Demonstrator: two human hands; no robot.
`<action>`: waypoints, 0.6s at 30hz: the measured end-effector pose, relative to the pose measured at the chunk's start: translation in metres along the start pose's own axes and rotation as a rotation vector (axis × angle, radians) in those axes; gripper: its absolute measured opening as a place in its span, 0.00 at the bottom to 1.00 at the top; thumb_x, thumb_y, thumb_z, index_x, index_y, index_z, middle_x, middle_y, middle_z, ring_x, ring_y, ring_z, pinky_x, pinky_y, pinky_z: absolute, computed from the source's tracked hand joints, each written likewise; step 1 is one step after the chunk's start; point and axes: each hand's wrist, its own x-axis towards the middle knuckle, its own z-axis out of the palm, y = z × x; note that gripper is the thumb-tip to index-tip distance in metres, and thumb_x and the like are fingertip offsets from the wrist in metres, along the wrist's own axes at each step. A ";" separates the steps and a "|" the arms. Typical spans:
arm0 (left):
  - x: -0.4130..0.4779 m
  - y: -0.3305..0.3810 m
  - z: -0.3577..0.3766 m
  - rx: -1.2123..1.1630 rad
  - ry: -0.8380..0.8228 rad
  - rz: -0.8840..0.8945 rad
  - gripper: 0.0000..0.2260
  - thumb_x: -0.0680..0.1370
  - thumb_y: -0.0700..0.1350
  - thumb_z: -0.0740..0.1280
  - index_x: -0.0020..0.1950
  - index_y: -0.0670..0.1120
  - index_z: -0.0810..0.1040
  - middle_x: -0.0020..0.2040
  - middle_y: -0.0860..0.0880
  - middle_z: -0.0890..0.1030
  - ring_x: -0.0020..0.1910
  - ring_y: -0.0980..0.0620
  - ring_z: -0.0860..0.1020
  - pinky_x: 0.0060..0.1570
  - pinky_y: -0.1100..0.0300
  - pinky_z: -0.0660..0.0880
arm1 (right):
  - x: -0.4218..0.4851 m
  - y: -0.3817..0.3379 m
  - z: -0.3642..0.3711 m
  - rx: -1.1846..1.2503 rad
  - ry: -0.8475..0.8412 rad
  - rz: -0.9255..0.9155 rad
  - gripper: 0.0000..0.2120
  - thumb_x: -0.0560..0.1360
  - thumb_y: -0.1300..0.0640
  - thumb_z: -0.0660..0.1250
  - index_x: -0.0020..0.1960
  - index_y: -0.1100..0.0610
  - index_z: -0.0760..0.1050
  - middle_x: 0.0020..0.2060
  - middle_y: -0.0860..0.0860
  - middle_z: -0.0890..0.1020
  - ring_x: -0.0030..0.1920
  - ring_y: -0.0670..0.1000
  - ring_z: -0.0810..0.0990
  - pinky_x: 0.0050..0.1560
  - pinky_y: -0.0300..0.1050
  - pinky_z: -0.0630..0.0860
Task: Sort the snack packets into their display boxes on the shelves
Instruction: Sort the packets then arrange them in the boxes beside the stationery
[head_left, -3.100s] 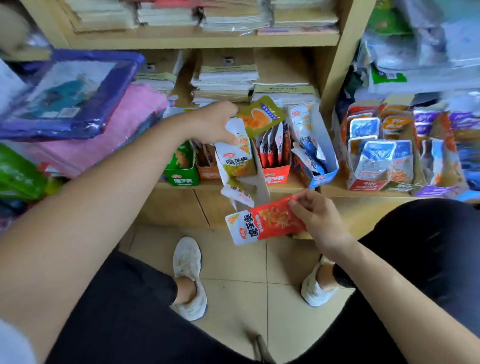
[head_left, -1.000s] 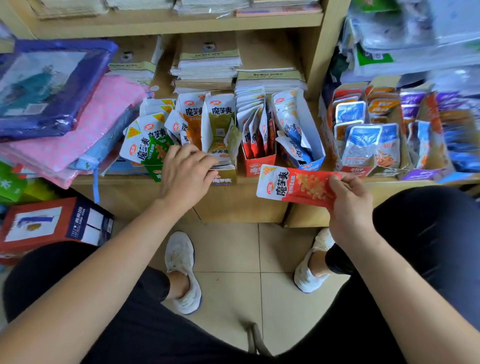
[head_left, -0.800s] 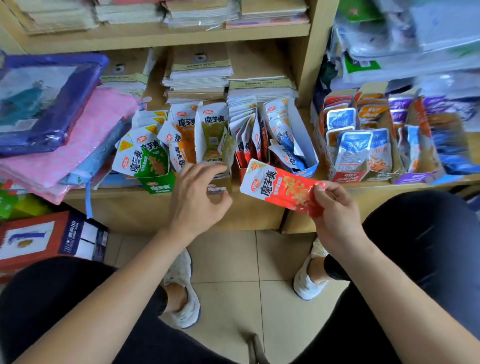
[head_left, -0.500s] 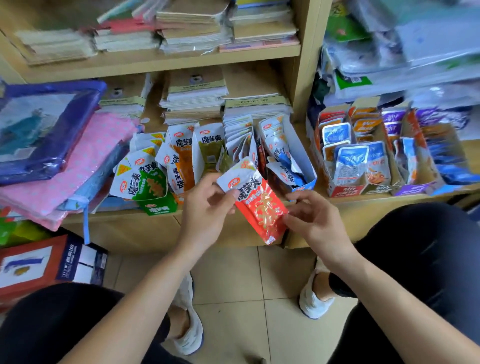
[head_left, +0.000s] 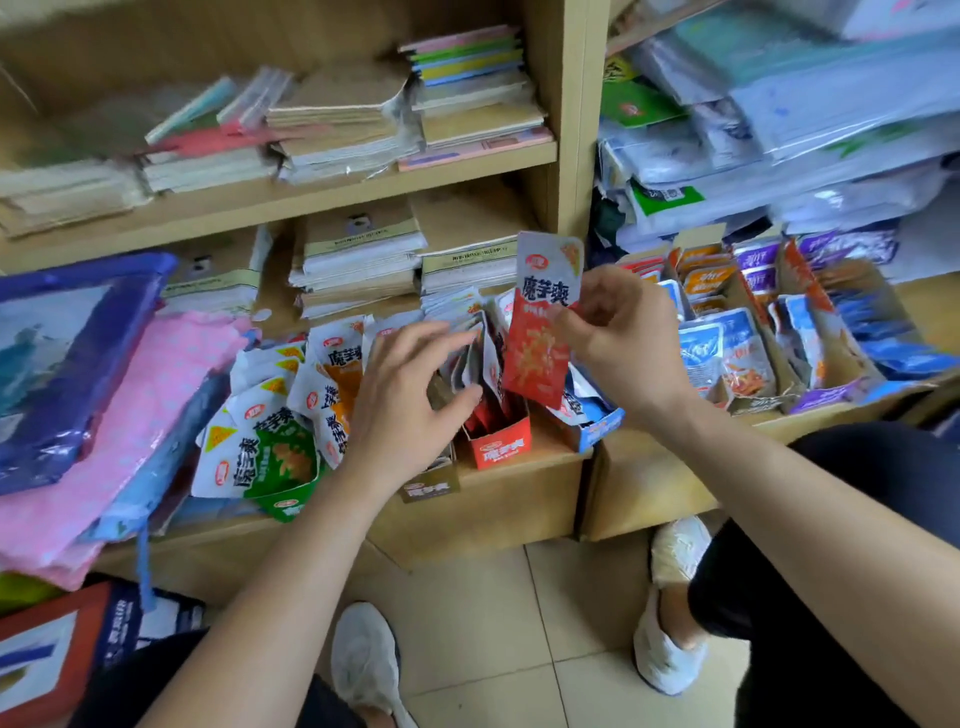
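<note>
The right hand (head_left: 623, 343) pinches the red packet (head_left: 535, 343) upright by its right edge, just above the red display box (head_left: 501, 447) on the shelf (head_left: 519, 499). The left hand (head_left: 405, 395), its grip loose and fingers extended, touches the standing packets (head_left: 475, 358) in that box.

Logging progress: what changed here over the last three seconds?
The right hand lifted the red snack packet from below the shelf edge to upright over the red display box. The left hand moved to that box's packets. The right hand's pinch stayed.
</note>
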 end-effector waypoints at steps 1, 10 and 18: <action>0.000 -0.001 0.005 0.068 -0.068 0.036 0.22 0.76 0.52 0.73 0.70 0.56 0.76 0.71 0.54 0.71 0.71 0.48 0.66 0.70 0.49 0.64 | 0.004 0.001 0.003 -0.037 0.060 -0.019 0.06 0.74 0.55 0.74 0.44 0.55 0.78 0.35 0.47 0.84 0.34 0.47 0.82 0.36 0.46 0.78; -0.006 -0.013 0.018 0.141 0.056 0.055 0.14 0.73 0.45 0.77 0.57 0.45 0.85 0.58 0.48 0.78 0.49 0.52 0.75 0.54 0.59 0.75 | -0.013 0.025 0.038 -0.142 0.002 -0.129 0.09 0.77 0.49 0.71 0.49 0.55 0.78 0.42 0.47 0.85 0.37 0.46 0.84 0.39 0.53 0.81; -0.011 -0.011 0.019 0.007 0.108 0.005 0.15 0.72 0.44 0.78 0.58 0.47 0.85 0.57 0.53 0.78 0.49 0.55 0.78 0.51 0.58 0.78 | -0.020 0.031 0.048 -0.355 -0.469 -0.147 0.16 0.74 0.55 0.74 0.61 0.55 0.78 0.44 0.51 0.86 0.46 0.54 0.84 0.48 0.54 0.81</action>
